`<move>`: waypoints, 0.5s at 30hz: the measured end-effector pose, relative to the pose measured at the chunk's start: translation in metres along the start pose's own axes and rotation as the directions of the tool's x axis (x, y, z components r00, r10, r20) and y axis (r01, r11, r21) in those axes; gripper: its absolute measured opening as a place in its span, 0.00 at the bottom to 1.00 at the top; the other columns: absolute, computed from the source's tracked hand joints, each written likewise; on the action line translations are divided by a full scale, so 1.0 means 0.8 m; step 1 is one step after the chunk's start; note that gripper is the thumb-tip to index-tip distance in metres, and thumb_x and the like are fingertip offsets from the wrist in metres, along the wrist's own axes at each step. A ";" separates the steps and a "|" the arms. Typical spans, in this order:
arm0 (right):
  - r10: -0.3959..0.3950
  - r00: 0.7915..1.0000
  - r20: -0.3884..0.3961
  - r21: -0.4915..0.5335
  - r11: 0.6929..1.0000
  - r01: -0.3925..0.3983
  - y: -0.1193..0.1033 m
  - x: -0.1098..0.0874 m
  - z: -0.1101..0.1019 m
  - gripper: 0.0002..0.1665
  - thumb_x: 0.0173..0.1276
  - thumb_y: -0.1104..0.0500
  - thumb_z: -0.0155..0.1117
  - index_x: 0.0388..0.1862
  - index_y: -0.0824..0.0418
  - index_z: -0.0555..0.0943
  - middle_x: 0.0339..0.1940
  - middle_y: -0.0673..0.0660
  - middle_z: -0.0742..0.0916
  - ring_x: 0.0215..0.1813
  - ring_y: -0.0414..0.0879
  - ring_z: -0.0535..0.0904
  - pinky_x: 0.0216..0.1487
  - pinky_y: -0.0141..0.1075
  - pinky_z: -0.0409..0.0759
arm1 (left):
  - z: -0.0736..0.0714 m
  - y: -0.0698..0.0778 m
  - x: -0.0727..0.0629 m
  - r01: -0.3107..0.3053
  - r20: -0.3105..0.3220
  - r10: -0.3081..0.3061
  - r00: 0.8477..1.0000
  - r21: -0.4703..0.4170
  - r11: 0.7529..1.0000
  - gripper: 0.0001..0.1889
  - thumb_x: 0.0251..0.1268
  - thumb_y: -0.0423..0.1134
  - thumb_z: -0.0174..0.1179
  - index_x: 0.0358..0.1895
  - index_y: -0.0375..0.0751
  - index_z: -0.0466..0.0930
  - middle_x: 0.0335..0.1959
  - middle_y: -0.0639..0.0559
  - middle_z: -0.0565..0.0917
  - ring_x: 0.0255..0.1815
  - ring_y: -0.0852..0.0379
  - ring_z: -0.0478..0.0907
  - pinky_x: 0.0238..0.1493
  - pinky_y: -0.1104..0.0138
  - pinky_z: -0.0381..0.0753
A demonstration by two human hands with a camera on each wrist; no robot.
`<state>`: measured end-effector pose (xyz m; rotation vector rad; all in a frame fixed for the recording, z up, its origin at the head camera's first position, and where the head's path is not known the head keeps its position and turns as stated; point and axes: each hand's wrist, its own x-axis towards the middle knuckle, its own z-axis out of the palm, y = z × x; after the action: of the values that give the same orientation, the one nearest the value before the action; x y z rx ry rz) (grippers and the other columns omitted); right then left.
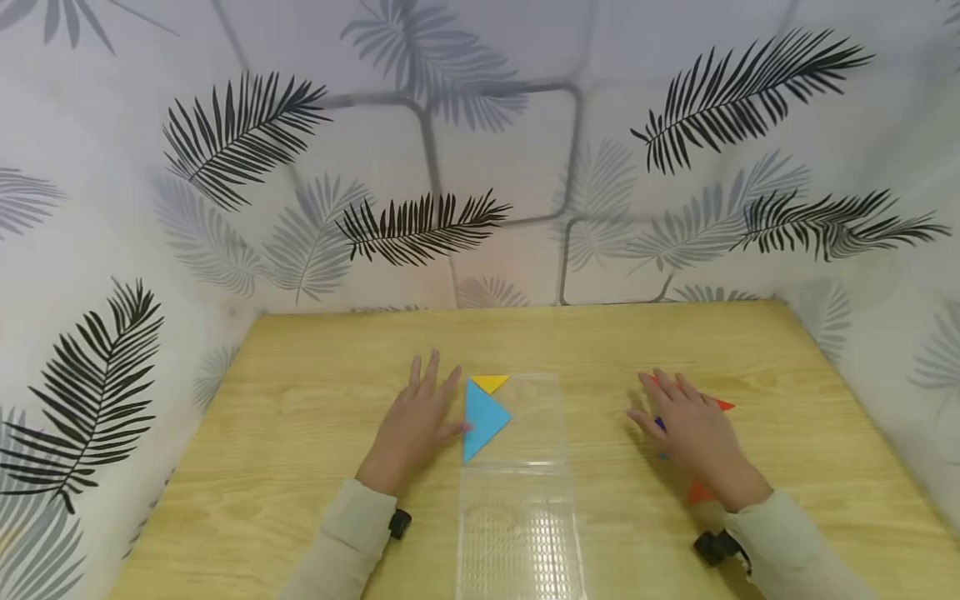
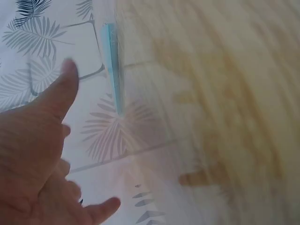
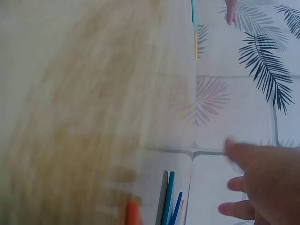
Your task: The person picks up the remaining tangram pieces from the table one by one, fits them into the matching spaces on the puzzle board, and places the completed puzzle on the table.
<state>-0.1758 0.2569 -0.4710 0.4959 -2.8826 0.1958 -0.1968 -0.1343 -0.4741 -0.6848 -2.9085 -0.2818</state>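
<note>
- Showing nearest were two pale sleeves (image 1: 341, 537), a small dark device (image 1: 400, 523) at each wrist.
- Between them a textured clear panel (image 1: 495, 533) lay flat, glare whitening its right side, its far edge meeting a smooth clear tray (image 1: 538, 421).
- To the right, an orange triangle (image 1: 699, 493) was partly hidden by the right hand (image 1: 693, 437); that hand was loosely spread, gripping nothing I could see, over a dark blue piece (image 1: 659, 423) and a red piece (image 1: 726, 405).
- To the left, the left hand (image 1: 412, 425) was wide, fingers apart and empty; its thumb tip overlapped the edge of a big light-blue triangle (image 1: 486, 419), though whether it touched I couldn't tell.
- That triangle lay along the tray's left side, a small yellow triangle (image 1: 490, 383) just beyond it.
- All around spread the table (image 1: 300, 375), yellowish wood grain, shiny enough to mirror the wall.
- Behind it and down both sides rose a whitish wall covering (image 1: 502, 162) with black and grey fronds.
</note>
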 end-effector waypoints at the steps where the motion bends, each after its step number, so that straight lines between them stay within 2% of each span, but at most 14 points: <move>1: -0.006 1.000 -0.017 -0.002 1.000 0.006 0.002 -0.002 0.000 0.34 0.68 0.44 0.55 0.66 0.63 0.68 0.63 0.67 0.73 0.62 0.67 0.66 0.53 0.61 0.67 | 0.001 0.000 -0.001 -0.012 0.034 0.014 0.999 -0.036 0.999 0.44 0.56 0.63 0.55 0.73 0.48 0.52 0.73 0.38 0.43 0.72 0.37 0.40 0.60 0.49 0.65; 4: -0.020 0.996 -0.084 -0.009 1.000 0.019 0.009 -0.004 -0.001 0.22 0.66 0.55 0.60 0.55 0.67 0.77 0.52 0.66 0.81 0.52 0.63 0.75 0.43 0.55 0.76 | 0.003 0.003 -0.003 -0.057 0.105 0.074 0.992 -0.156 0.986 0.44 0.54 0.58 0.59 0.73 0.47 0.52 0.74 0.40 0.43 0.73 0.42 0.41 0.62 0.51 0.64; 7: 0.005 0.991 -0.132 0.004 1.000 -0.005 0.022 -0.003 -0.002 0.14 0.62 0.63 0.61 0.46 0.68 0.81 0.41 0.65 0.84 0.42 0.61 0.79 0.33 0.51 0.79 | 0.002 0.007 -0.001 -0.111 0.121 0.138 0.983 -0.209 0.972 0.43 0.55 0.55 0.60 0.72 0.46 0.54 0.74 0.42 0.47 0.72 0.45 0.46 0.62 0.55 0.65; 12: 0.075 0.995 -0.063 0.074 0.995 -0.070 0.051 -0.004 0.000 0.14 0.61 0.66 0.60 0.46 0.69 0.81 0.38 0.65 0.83 0.38 0.61 0.79 0.33 0.51 0.79 | 0.002 0.014 0.004 -0.157 0.114 0.176 0.978 -0.153 0.976 0.40 0.56 0.55 0.58 0.71 0.46 0.58 0.72 0.45 0.54 0.67 0.50 0.61 0.57 0.59 0.71; 15: 0.084 0.996 -0.023 0.120 0.989 -0.081 0.067 -0.007 0.003 0.14 0.61 0.67 0.61 0.47 0.69 0.80 0.38 0.66 0.82 0.38 0.61 0.78 0.34 0.52 0.78 | 0.002 0.018 0.007 -0.164 0.116 0.178 0.977 -0.122 0.979 0.38 0.55 0.56 0.58 0.69 0.45 0.61 0.71 0.45 0.57 0.65 0.50 0.65 0.54 0.57 0.73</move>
<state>-0.1898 0.3080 -0.4798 0.3907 -2.8782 0.3868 -0.1955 -0.1188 -0.4725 -0.9995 -2.9437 -0.3965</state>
